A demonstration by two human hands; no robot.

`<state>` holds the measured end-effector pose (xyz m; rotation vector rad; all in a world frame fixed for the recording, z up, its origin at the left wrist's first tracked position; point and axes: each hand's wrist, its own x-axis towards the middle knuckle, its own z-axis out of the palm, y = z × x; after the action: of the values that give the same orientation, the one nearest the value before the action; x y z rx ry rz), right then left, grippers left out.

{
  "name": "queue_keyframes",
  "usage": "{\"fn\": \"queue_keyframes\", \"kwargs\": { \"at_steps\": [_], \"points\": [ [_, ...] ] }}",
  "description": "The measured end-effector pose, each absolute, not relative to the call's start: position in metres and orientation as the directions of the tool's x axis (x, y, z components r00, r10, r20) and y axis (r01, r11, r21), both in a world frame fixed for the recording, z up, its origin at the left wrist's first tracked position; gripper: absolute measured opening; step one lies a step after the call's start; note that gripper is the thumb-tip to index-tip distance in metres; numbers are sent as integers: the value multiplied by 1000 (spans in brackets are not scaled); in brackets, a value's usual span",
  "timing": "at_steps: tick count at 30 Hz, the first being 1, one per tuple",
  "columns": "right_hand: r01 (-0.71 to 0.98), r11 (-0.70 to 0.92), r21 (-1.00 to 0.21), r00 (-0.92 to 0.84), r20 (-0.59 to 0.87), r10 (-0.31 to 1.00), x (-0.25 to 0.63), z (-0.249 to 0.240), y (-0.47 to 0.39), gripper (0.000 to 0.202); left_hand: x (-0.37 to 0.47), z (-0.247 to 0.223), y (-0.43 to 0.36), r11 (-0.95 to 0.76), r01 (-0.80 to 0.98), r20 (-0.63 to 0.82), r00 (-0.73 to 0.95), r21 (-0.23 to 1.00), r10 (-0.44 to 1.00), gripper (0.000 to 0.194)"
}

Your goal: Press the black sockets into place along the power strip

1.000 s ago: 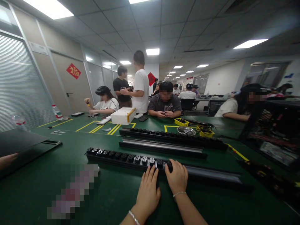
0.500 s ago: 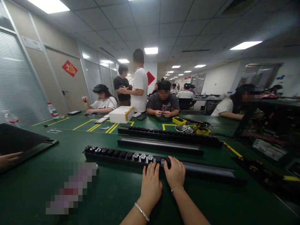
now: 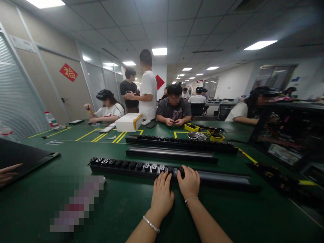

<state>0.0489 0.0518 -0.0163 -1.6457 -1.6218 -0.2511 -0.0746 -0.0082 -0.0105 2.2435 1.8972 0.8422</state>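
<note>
A long black rail (image 3: 222,178) lies across the green table, its left part filled with a row of black and white socket modules (image 3: 154,167). My left hand (image 3: 162,192) rests its fingertips on the rail's front edge below the modules, fingers extended and holding nothing. Beside it, my right hand (image 3: 189,182) has its fingers curled round a small black module (image 3: 181,172) at the right end of the row. The channel to the right of that hand shows bare grey metal.
Behind lie an open rail (image 3: 172,153) and a filled rail (image 3: 182,143). Farther back are a metal bowl (image 3: 196,136), yellow bins (image 3: 191,127) and a white box (image 3: 129,122). A dark open case (image 3: 283,135) stands right. A co-worker's hand (image 3: 8,173) is at far left.
The view has shifted slightly. Both my hands stay at the rail in nearly the same pose. The co-worker's hand at the left has lifted and spread its fingers.
</note>
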Motion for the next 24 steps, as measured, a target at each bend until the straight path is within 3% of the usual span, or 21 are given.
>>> {"fn": "queue_keyframes", "kwargs": {
  "at_steps": [24],
  "points": [
    [912,154,-379,141,643,753,57,-19,52,40,-75,-13,-7,-216,883,326,77,417,942,67]
  ]
}}
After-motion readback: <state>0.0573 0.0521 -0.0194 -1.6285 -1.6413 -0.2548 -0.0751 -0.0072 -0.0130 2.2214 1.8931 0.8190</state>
